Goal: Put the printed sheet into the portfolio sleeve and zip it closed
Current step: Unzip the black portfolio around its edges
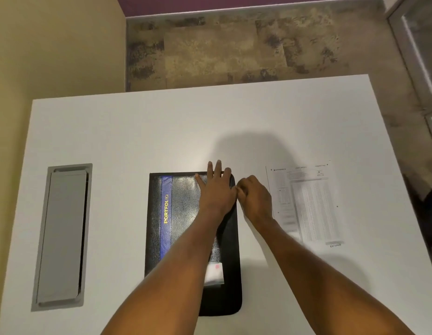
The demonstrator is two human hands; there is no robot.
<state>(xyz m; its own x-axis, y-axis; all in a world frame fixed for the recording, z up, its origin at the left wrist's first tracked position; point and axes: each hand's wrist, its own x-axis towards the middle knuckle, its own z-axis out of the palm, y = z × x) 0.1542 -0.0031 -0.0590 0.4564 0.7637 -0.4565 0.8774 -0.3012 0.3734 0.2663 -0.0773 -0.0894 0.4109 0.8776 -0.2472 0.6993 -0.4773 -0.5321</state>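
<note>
A black leather portfolio [181, 213] with a blue stripe and gold lettering lies closed in the middle of the white table [137, 131]. My left hand [216, 189] rests flat on its upper right part, fingers spread. My right hand [254, 197] is at the portfolio's right edge near the top corner, fingers pinched together on what looks like the zipper pull, which is too small to make out. The printed sheet [306, 204] lies flat on the table to the right of my right hand. A small white label [213, 273] shows on the portfolio's lower part.
A grey recessed cable hatch [62, 235] is set into the table at the left. The table's far edge borders a patterned floor [234, 49]. A beige wall stands at the left and a glass door frame at the far right.
</note>
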